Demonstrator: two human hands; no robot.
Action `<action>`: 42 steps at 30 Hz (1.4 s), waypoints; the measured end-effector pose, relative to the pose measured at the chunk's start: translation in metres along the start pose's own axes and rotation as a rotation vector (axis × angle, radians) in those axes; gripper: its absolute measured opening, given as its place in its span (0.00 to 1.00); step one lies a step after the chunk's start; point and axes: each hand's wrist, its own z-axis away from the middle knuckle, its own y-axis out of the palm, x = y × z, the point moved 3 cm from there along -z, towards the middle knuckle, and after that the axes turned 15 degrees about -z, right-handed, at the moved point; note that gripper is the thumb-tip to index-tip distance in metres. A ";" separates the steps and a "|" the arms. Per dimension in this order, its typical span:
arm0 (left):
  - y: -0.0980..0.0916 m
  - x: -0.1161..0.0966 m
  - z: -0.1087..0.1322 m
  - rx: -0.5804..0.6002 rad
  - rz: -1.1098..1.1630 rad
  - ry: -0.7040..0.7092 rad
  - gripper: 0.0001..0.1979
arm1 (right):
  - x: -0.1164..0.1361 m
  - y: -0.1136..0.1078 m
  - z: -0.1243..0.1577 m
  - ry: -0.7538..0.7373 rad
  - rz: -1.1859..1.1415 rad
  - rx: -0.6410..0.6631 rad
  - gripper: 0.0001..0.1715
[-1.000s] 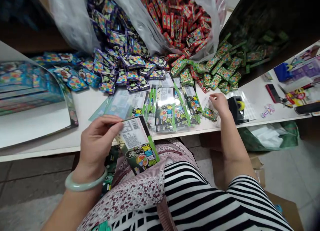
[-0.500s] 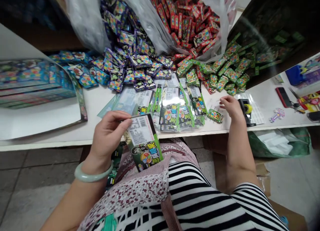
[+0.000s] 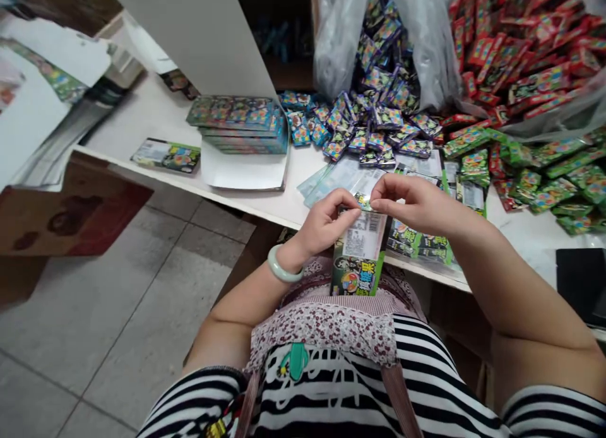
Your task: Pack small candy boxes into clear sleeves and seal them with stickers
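Observation:
A black and green printed packet with a barcode label hangs over the front edge of the table, against the apron. My left hand pinches its upper left corner between thumb and fingers. At its top edge my right hand is closed in a pinch, fingertips close to the left ones; what it holds is too small to make out. Behind both hands lie clear bluish sleeves. More green and black packets lie partly under my right forearm.
Small purple boxes, red boxes and green boxes are heaped behind. A white carton holds stacked blue boxes at the left. One flat packet lies beyond it. A black object sits at the right.
The view has swung left. My right hand has come from the table's right side to the packet's top edge. The packet now hangs more upright, still in my left hand.

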 end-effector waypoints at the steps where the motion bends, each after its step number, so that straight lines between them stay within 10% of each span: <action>1: 0.000 0.001 0.000 0.002 0.009 0.000 0.05 | -0.003 -0.001 -0.003 0.014 0.000 0.009 0.16; 21: 0.005 0.003 0.000 -0.097 -0.022 0.067 0.08 | -0.023 -0.001 -0.017 0.141 -0.090 -0.012 0.09; 34: 0.006 0.009 -0.002 -0.031 -0.025 0.014 0.02 | -0.025 0.000 0.000 -0.165 0.138 -0.206 0.06; 42: 0.010 0.005 -0.003 -0.048 0.014 0.053 0.08 | -0.038 -0.004 -0.009 0.052 -0.100 -0.133 0.09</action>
